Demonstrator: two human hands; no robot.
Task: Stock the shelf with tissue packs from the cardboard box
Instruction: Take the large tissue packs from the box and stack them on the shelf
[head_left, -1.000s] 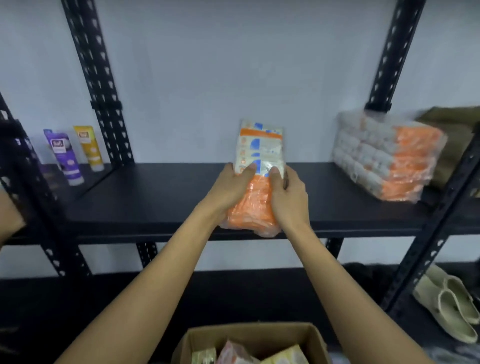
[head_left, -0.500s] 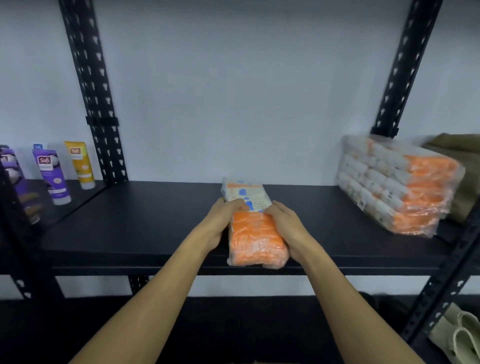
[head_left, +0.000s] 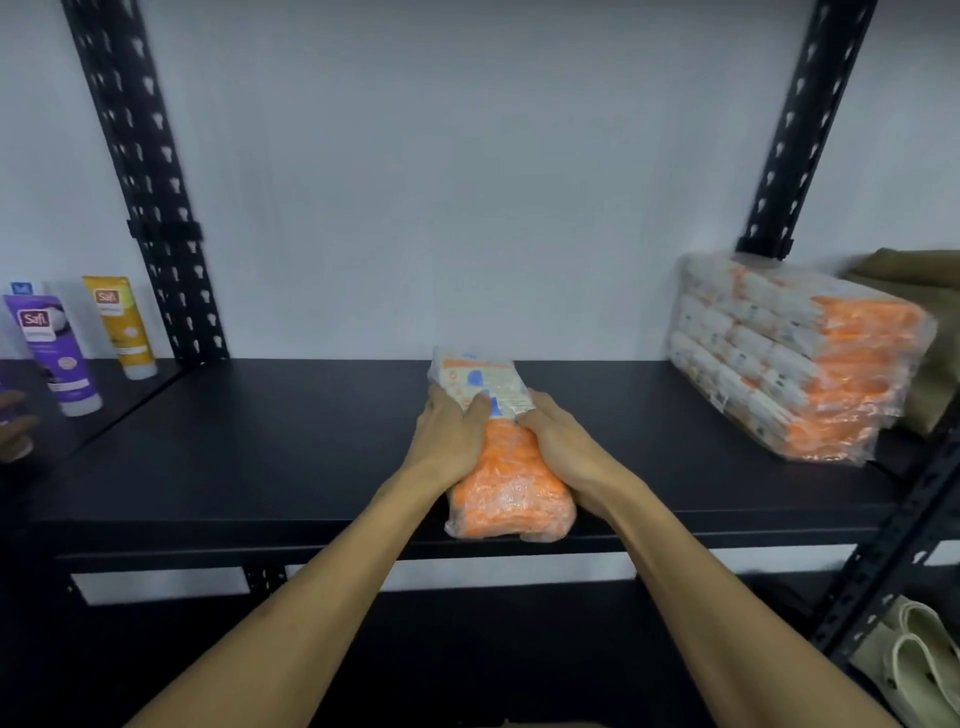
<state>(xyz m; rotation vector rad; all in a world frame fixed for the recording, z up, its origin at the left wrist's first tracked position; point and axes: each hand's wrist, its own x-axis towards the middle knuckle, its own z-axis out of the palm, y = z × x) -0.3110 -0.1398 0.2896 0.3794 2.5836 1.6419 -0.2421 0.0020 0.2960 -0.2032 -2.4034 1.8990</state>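
Both hands clasp one orange-and-white tissue pack (head_left: 501, 447) at centre frame, the left hand (head_left: 451, 434) curled round its left side and the right hand (head_left: 558, 441) round its right, as it lies flat on the black shelf (head_left: 270, 457) with its near end at the front edge. At right sits a larger wrapped bundle of tissue packs (head_left: 795, 358); purple tube (head_left: 52, 353) and yellow tube (head_left: 120, 325) stand far left.

Tissue pack (head_left: 506, 457), upright in both hands a second ago, now flat on the shelf (head_left: 260, 457)
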